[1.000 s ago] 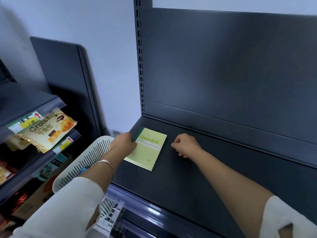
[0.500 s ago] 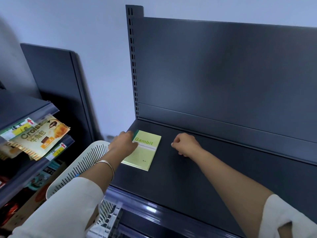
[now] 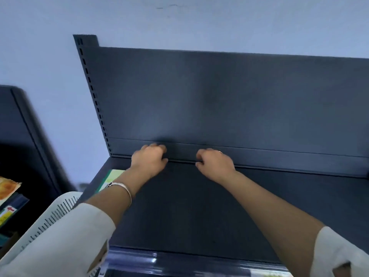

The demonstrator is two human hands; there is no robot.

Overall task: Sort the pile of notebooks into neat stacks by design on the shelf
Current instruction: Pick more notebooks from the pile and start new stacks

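A light green notebook (image 3: 112,176) lies flat at the left end of the dark shelf (image 3: 199,206), mostly hidden under my left forearm. My left hand (image 3: 148,160) hovers near the back of the shelf, fingers curled, holding nothing. My right hand (image 3: 214,163) sits a little to its right, also curled and holding nothing. Both hands are apart from the notebook.
The shelf's dark back panel (image 3: 219,96) rises behind my hands, with a slotted upright (image 3: 93,94) at its left. A white slotted basket (image 3: 54,214) stands left of the shelf. Snack packets (image 3: 8,188) sit on a neighbouring shelf at the far left.
My left hand has let go of the green notebook and moved back and right. My right hand has also moved toward the back panel. The view has tilted up.
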